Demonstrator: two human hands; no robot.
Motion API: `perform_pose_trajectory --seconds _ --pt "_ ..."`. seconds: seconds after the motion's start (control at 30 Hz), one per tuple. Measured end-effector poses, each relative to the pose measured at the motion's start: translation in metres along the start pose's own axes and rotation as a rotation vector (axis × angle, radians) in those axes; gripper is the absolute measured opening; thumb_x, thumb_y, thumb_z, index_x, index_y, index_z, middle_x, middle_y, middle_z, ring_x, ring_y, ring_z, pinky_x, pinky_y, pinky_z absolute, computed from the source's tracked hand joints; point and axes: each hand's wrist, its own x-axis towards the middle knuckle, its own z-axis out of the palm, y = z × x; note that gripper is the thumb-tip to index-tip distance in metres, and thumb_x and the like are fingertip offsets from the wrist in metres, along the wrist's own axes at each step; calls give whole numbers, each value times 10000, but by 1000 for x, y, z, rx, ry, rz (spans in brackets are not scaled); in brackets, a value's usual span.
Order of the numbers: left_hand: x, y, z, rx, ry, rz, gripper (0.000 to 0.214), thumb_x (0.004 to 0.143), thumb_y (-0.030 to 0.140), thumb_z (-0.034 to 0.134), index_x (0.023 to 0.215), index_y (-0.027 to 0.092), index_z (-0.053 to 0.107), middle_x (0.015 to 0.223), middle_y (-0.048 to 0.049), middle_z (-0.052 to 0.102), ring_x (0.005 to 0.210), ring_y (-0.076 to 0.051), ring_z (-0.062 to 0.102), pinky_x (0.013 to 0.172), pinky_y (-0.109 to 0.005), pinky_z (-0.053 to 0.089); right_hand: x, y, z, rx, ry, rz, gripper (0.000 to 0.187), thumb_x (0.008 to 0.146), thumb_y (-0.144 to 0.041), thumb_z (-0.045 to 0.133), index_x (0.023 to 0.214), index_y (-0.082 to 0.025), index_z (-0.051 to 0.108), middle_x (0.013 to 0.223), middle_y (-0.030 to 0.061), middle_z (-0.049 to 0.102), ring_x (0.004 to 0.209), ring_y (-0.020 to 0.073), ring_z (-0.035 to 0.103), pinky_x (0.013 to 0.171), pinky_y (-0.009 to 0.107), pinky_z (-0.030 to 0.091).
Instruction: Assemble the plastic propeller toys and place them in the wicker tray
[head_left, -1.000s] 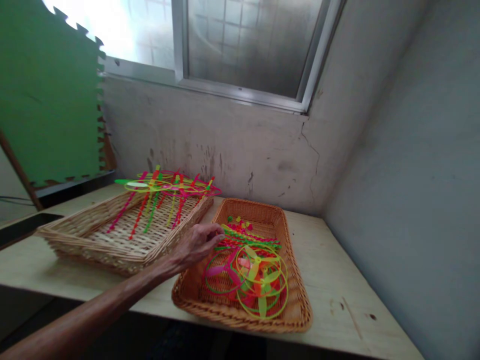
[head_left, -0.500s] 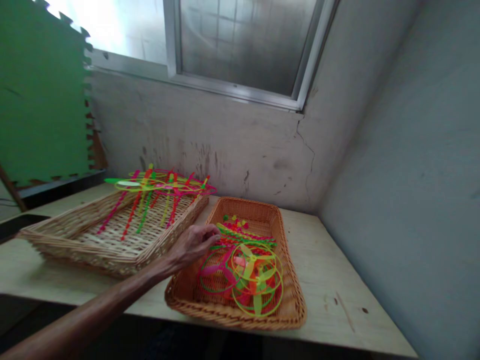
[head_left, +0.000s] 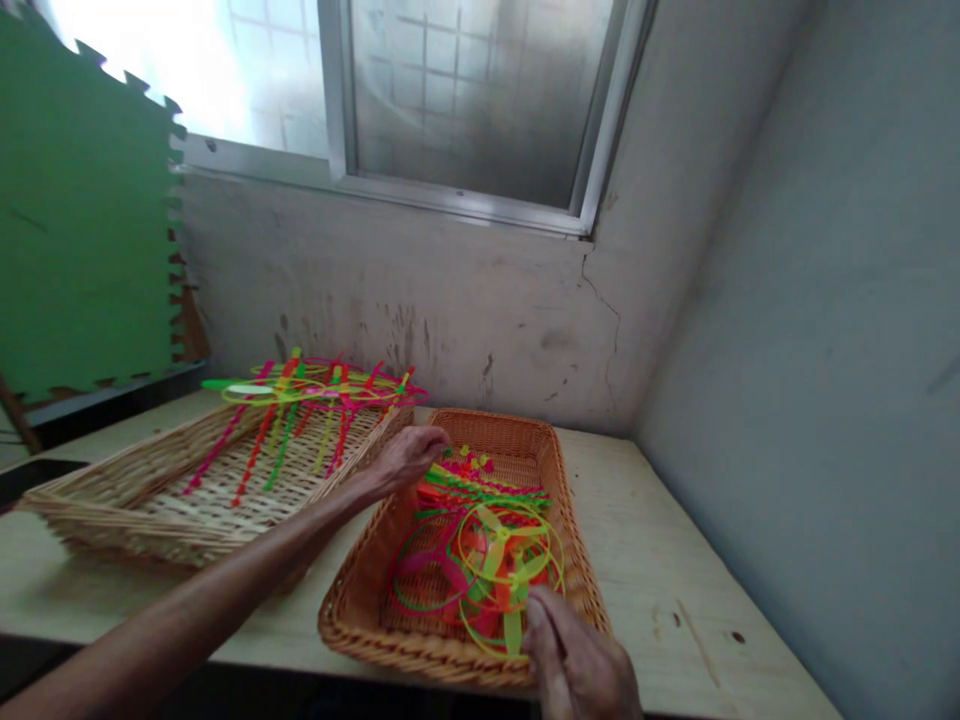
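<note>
My left hand [head_left: 411, 456] reaches over the far left side of the brown basket [head_left: 589, 570]. Its fingers are closed, with the tips at a small green plastic piece [head_left: 448, 453]. Just in front of those fingers lies a bundle of twisted plastic sticks [head_left: 495, 487]. Ringed propellers, a yellow one [head_left: 497, 545] and a pink one [head_left: 435, 563] among them, are piled in the near half of the basket. At its front right corner is my right hand [head_left: 581, 660], fingers curled beside the edge of the yellow rings; what they hold, if anything, is hidden.
To the left stands a paler wicker basket [head_left: 172, 545], with ringed propellers on twisted sticks [head_left: 337, 395] across its far part. Both baskets rest on a wooden table [head_left: 675, 560] against the wall. A green foam mat [head_left: 82, 220] stands upright at the far left.
My left hand has moved from beside the twisted sticks toward the small pieces at the back. My right hand has come into view at the front right. The view has tilted up slightly.
</note>
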Motion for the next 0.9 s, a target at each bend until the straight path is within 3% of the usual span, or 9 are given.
perform_pose_trajectory --seconds 0.13,0.3,0.47,0.7,0.9 --pt "15 2 12 109 -136 55 231 764 171 435 764 168 665 753 -36 663 703 -155 586 609 -210 377 7 23 16 -69 121 167 476 941 -405 306 837 -138 686 588 47 683 416 120 599 423 197 417" --pt "20 9 33 213 -270 123 177 719 120 486 681 172 651 738 -56 657 732 -173 607 642 -223 410 -1 36 28 -106 160 252 458 938 -406 314 849 -141 676 672 48 707 515 130 647 508 192 436" --pt "25 17 48 334 -354 136 160 723 98 512 740 159 659 808 -105 663 811 -222 627 677 -266 456 -4 36 26 -94 139 223 415 923 -385 355 842 -145 683 679 44 709 539 124 659 518 165 451" --pt "24 19 54 436 -410 133 229 784 78 434 843 135 648 883 -138 660 826 -242 640 698 -306 484 2 26 23 -140 184 244 473 941 -391 297 788 -145 671 574 31 664 458 118 615 488 174 426" --pt "21 9 61 418 -391 122 219 803 124 441 923 134 623 950 -152 651 885 -257 627 729 -331 484 6 23 20 -196 166 236 494 949 -389 271 767 -164 671 549 22 654 443 117 606 457 186 403"
